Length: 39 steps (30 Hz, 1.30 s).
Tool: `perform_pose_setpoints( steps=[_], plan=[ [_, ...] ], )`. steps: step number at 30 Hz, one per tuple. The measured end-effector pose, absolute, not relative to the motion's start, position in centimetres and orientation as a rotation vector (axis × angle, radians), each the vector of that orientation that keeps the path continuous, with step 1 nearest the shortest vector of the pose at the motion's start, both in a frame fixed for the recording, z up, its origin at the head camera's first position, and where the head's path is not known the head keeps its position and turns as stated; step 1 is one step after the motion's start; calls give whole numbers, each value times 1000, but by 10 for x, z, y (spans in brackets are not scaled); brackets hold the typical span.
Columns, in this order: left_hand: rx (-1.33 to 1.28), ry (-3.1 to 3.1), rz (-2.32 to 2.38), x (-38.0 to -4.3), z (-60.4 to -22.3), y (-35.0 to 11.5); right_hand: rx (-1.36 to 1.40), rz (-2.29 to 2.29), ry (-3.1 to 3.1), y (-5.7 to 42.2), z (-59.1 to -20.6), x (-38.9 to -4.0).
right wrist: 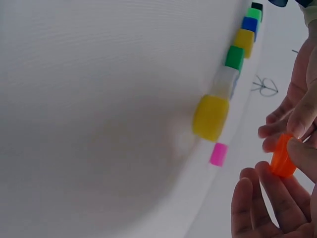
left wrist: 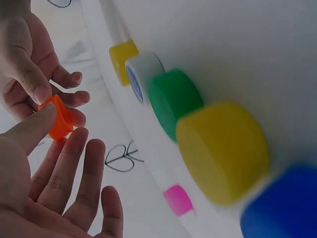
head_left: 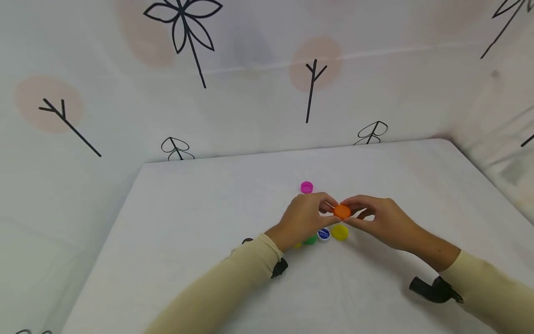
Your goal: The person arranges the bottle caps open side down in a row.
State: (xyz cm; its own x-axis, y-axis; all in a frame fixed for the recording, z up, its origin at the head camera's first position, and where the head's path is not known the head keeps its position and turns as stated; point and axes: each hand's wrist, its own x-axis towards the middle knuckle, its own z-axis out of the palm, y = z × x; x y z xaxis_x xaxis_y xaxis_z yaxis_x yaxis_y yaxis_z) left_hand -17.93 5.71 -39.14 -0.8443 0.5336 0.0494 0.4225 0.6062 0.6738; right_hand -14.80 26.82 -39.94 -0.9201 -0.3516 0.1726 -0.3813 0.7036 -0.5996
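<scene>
An orange bottle cap (head_left: 342,212) is held up above the table between both hands. My left hand (head_left: 308,215) pinches its left side between thumb and fingertips. My right hand (head_left: 385,223) pinches the opposite side in the same manner. In the left wrist view, the cap's hollow inside partly shows. Just below the hands, a yellow cap (head_left: 340,232), a white cap with a blue print (head_left: 323,234) and a green cap (head_left: 310,240) stand in a row on the cloth. My left arm hides the rest of that row in the head view.
Further along the row are another yellow cap (left wrist: 223,153), a blue cap (left wrist: 287,208), a light green cap (right wrist: 254,14) and a black cap (right wrist: 257,6). A pink cap (head_left: 306,187) lies apart, farther back on the white table (head_left: 208,208). Patterned cloth (head_left: 250,102) hangs behind.
</scene>
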Motion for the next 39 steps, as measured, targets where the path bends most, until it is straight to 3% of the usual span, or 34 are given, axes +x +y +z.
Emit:
perform_pose_setpoints(
  steps=[13,39],
  plan=[
    [880,2842,596,-172,-411,95,609,1123,-2930,298,-417,-137],
    [912,2884,416,-171,-424,112,634,1033,-2969,305,-432,-145]
  ],
)
